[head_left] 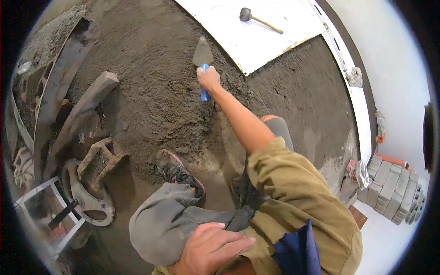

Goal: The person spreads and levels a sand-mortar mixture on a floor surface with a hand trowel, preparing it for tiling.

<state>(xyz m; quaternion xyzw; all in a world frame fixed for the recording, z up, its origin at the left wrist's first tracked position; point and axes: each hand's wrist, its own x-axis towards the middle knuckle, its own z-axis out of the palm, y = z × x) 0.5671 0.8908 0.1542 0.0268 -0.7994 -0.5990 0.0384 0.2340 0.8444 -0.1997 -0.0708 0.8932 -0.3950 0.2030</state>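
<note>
the trowel (203, 55) has a dull grey metal blade, matt and smeared with mortar, and a smooth blue plastic handle. the sand bed (151, 91) is dark, coarse and grainy, with small clods. the tiles (256, 41) are white and smooth. the mallet (259, 20) has a black rubber-like head and a pale wooden shaft. the planks (91, 98) are rough wood crusted grey. the pavers (394, 188) look like matt grey concrete. the trousers (160, 220) are dusty grey cloth, the shirt (302, 192) olive cloth.

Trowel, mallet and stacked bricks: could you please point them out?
Trowel (202, 54): head view, on its blade.
Mallet (246, 14): head view, on its black head.
Stacked bricks (389, 185): head view, on a top brick.
</note>
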